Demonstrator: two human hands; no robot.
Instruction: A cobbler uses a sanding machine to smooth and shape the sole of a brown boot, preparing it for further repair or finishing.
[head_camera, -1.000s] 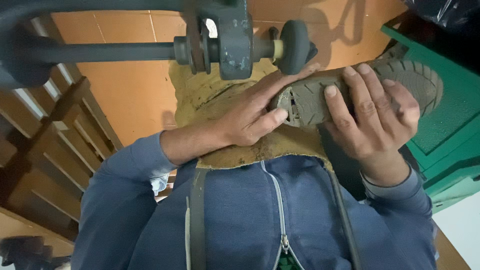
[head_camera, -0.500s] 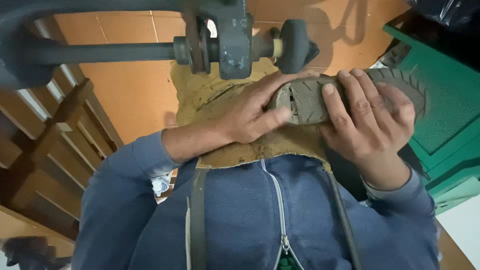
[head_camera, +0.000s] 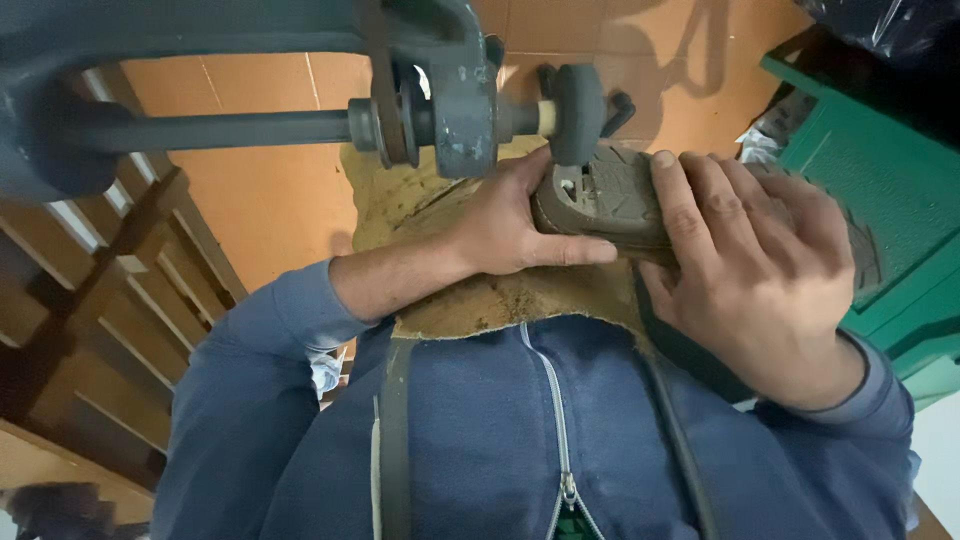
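Below a grey machine (head_camera: 440, 100) with a long horizontal shaft, a person in a blue zip jacket (head_camera: 540, 440) holds a shoe (head_camera: 610, 195) sole-up, its grey treaded sole pressed against the dark wheel (head_camera: 578, 112) at the shaft's end. At the shoe's near end, the left hand (head_camera: 505, 225) is closed around it, thumb lying along the sole's edge just under the wheel. Over the shoe's far end, the right hand (head_camera: 750, 260) grips from above, fingers spread across the tread. Under the shoe, a tan leather apron (head_camera: 480, 300) covers the person's chest. Beside the right hand stands a green cabinet (head_camera: 880, 180). Behind the machine lies an orange tiled floor (head_camera: 270, 190), with wooden slats (head_camera: 100, 290) further off.
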